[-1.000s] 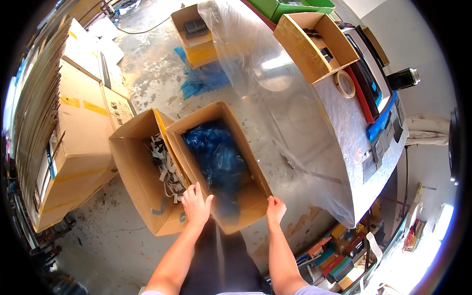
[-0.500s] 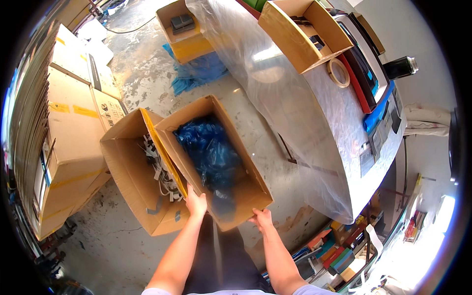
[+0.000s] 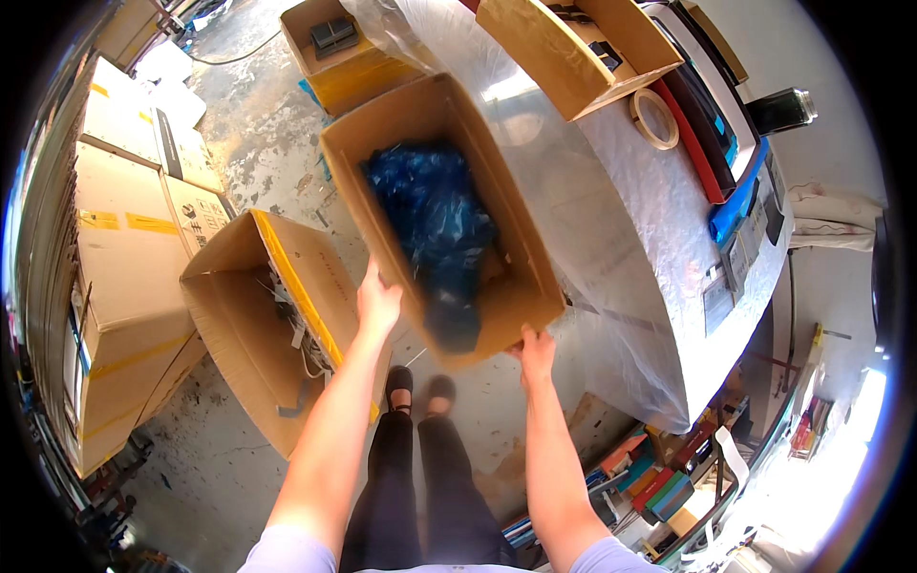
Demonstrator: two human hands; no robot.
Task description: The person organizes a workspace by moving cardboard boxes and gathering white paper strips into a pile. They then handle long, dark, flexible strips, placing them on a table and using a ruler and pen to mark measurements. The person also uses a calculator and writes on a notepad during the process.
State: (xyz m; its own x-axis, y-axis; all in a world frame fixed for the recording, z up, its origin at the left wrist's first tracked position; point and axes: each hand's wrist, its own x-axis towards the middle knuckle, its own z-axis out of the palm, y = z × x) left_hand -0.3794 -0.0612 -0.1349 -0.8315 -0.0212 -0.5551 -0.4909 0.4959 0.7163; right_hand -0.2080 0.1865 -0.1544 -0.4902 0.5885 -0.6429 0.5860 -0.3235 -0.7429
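Between my two hands hangs an open cardboard box (image 3: 530, 258), tilted and lifted off the floor. A crumpled blue plastic bag (image 3: 435, 220) lies inside it. My left hand (image 3: 378, 304) grips the box's near left side, fingers partly hidden by the cardboard. At the near right corner my right hand (image 3: 533, 351) is closed on the box edge. Left of my left forearm stands a second open cardboard box (image 3: 234, 310) with yellow tape along its rim. White scraps (image 3: 291, 315) lie in that one.
Stacked cartons (image 3: 124, 239) line the left. On the right stands a plastic-covered table (image 3: 630, 201) bearing a wooden-coloured open box (image 3: 535, 57), a tape roll (image 3: 655, 119) and a black bottle (image 3: 778, 112). Another carton (image 3: 358, 86) sits at the far side. Coloured boxes (image 3: 664, 492) are at lower right.
The box with the blue bag has been raised and moved away from me, up and slightly right, in both my hands. It has come apart from the box of scraps.
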